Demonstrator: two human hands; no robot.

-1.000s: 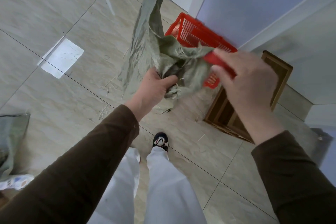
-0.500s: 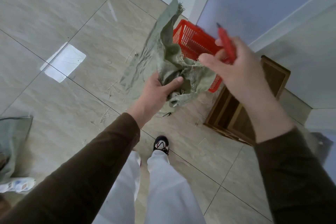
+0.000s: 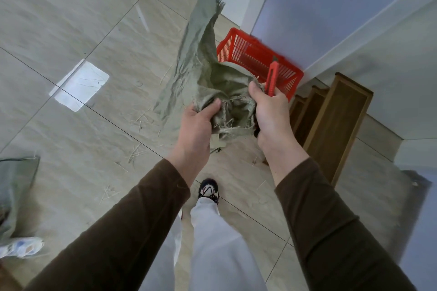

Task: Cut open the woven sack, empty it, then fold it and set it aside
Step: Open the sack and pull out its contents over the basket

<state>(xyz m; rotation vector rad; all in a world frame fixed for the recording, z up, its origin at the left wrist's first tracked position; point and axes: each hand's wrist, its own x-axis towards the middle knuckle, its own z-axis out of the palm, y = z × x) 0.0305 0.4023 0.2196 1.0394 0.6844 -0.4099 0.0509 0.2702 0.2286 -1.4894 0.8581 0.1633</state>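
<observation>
1. Two brown sleeves reaching forward over white trousers and one dark shoe (image 3: pixel 208 190) on the tiled floor (image 3: pixel 71 19).
2. Left hand (image 3: pixel 196 130) with grip clamped on the near, frayed edge of the green sack (image 3: pixel 203 71), thumb pressed over the bunched cloth.
3. Right hand (image 3: pixel 269 113) with grip clamped on the sack's other edge and on a red knife (image 3: pixel 272 78), held upright between the fingers.
4. Sack held up in the air between both hands, one long flap standing upward, frayed at the tip.
5. Loose straw scattered on the floor under the sack.
6. Wooden tray (image 3: pixel 335 123) on the floor to the right, near the wall.
7. Red basket (image 3: pixel 255 54) farther off, behind the sack, beside the wall.
8. Another green sack (image 3: pixel 14 186) at the left edge.
</observation>
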